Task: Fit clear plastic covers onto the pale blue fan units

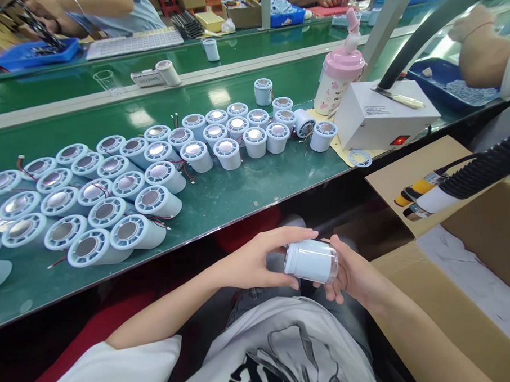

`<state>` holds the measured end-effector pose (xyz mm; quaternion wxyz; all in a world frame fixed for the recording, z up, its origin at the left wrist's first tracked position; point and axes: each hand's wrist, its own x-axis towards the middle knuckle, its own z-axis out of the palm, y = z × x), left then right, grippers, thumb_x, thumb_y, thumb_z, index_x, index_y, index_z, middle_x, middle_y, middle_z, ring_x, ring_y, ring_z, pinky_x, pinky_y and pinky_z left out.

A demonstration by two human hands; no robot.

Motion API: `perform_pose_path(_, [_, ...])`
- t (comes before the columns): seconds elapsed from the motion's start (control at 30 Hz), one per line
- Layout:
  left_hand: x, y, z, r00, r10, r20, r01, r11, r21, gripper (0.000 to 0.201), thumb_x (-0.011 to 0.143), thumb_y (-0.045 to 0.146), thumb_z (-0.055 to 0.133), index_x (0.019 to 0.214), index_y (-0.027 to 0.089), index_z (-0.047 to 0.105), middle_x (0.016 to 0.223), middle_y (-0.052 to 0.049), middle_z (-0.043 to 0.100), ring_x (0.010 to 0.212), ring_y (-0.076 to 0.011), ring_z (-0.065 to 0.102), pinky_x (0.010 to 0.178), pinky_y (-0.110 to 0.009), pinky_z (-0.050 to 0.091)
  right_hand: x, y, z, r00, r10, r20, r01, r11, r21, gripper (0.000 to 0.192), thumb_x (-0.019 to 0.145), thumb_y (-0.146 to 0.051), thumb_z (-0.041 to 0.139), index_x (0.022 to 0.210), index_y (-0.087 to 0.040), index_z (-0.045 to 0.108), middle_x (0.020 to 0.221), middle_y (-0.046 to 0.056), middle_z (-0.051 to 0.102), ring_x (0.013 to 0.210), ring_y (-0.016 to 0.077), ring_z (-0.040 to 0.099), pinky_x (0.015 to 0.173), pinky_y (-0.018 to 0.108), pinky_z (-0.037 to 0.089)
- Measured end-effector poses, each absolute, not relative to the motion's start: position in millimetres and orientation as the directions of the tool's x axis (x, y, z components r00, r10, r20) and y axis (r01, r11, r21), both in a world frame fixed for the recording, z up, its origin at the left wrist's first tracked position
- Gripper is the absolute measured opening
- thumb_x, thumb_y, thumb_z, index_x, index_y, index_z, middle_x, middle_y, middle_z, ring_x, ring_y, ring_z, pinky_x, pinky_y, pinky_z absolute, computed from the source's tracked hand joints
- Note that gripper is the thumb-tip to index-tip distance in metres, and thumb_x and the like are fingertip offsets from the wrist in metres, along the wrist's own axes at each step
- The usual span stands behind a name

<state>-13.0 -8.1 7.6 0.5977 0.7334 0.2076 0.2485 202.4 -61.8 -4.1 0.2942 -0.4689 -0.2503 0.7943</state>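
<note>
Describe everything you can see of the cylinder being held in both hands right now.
The cylinder is a short pale blue-white plastic piece lying on its side over the person's lap, below the green bench edge. Its right end looks clear and domed. The left hand wraps its left end, thumb underneath; the right hand cups the clear end. No wires show on it.

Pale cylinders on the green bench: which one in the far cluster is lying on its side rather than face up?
The cylinder near the pink bottle, between two upright ones at the cluster's right end: its round face points sideways, wires trailing.
</note>
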Motion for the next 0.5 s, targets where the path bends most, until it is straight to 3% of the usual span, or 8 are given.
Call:
perform_pose_path(0.17, [-12, -8, 5, 0.782, 0.601, 0.168, -0.02, -0.245, 0.969, 0.079, 0.067, 0.019, 0.082, 0.137, 0.03, 0.049, 0.145, -0.009, 0.048, 0.136, -0.0294, 0.041, 0.11, -0.043, 0.038, 202, -58, 2, -0.454, 0.558, -0.695, -0.221, -0.826, -0.519, 0.068, 0.099, -0.057, 0.019, 0.071, -0.012, 0.062, 0.053, 0.006, 0.063, 0.036, 0.0093, 0.059, 0.032, 0.011, 0.042])
perform_pose_path(0.33, [-9, -13, 5, 0.768, 0.63, 0.114, -0.015, -0.161, 0.987, 0.069, 0.07, 0.02, 0.079, 0.132, 0.029, 0.052, 0.138, -0.01, 0.051, 0.128, -0.0276, 0.048, 0.096, -0.035, 0.051, 202, -60, 1, -0.534, 0.51, -0.674, -0.184, -0.848, -0.497, 0.079, 0.098, -0.061, 0.008, 0.063, -0.012, 0.06, 0.052, 0.005, 0.06, 0.034, 0.0065, 0.055, 0.03, 0.009, 0.038])
perform_pose_path(0.43, [-9, -16, 9, 0.741, 0.672, 0.003, 0.038, -0.046, 0.998, 0.063, 0.073, 0.025, 0.077, 0.131, 0.025, 0.052, 0.129, -0.011, 0.055, 0.116, -0.0256, 0.056, 0.091, -0.035, 0.053, 204, -66, -7, -0.436, 0.658, -0.614, -0.146, -0.725, -0.673, 0.068, 0.096, -0.064, 0.018, 0.075, -0.013, 0.059, 0.055, 0.004, 0.061, 0.039, 0.0111, 0.058, 0.033, 0.015, 0.044])
perform_pose_path(0.5, [-8, -17, 12, 0.722, 0.688, -0.07, 0.054, 0.045, 0.998, 0.063, 0.073, 0.027, 0.077, 0.131, 0.024, 0.052, 0.125, -0.01, 0.056, 0.11, -0.024, 0.058, 0.091, -0.035, 0.054, 208, -70, -13, -0.243, 0.87, -0.429, -0.05, -0.453, -0.89, 0.04, 0.097, -0.05, 0.039, 0.098, -0.016, 0.058, 0.077, 0.007, 0.068, 0.06, 0.0163, 0.067, 0.049, 0.023, 0.056])
